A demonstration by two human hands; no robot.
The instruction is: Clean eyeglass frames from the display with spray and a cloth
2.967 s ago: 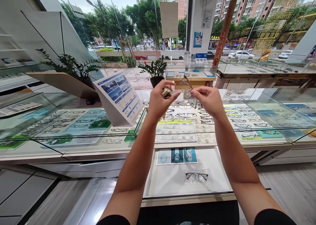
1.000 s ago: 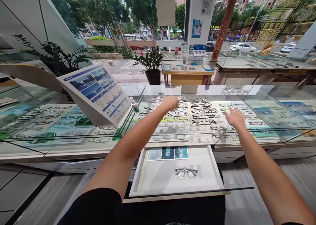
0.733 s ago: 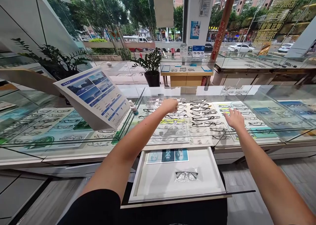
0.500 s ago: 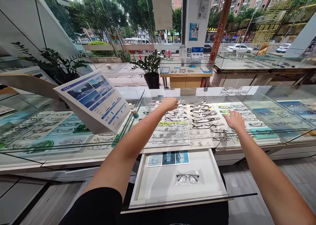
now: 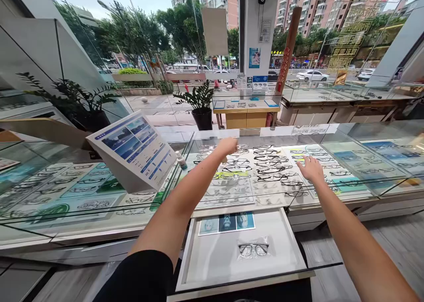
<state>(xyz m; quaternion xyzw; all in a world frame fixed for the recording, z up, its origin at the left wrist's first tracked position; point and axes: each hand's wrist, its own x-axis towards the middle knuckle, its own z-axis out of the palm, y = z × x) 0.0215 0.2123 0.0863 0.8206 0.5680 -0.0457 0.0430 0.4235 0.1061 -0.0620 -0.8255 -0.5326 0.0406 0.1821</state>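
Note:
My left hand [image 5: 228, 147] is over the far part of the glass display counter, its fingers curled down at a pair of glasses [image 5: 242, 149]; what they hold is too small to tell. My right hand [image 5: 310, 168] rests on the glass top to the right, fingers apart, with nothing in it. Between the hands lie rows of dark-framed glasses [image 5: 271, 165]. Nearer me, an open white drawer [image 5: 215, 266] holds glasses in a clear plastic bag [image 5: 253, 249] and a strip of blue face pictures [image 5: 227, 223].
On the left of the counter stand a tilted leaflet stand [image 5: 135, 149] and a small bottle [image 5: 181, 160]. Behind the counter is a potted plant [image 5: 202, 112]. A wooden display table [image 5: 247, 116] stands by the window.
The view has tilted up slightly, so the counter and drawer sit lower. Both hands remain at nearly the same places over the counter.

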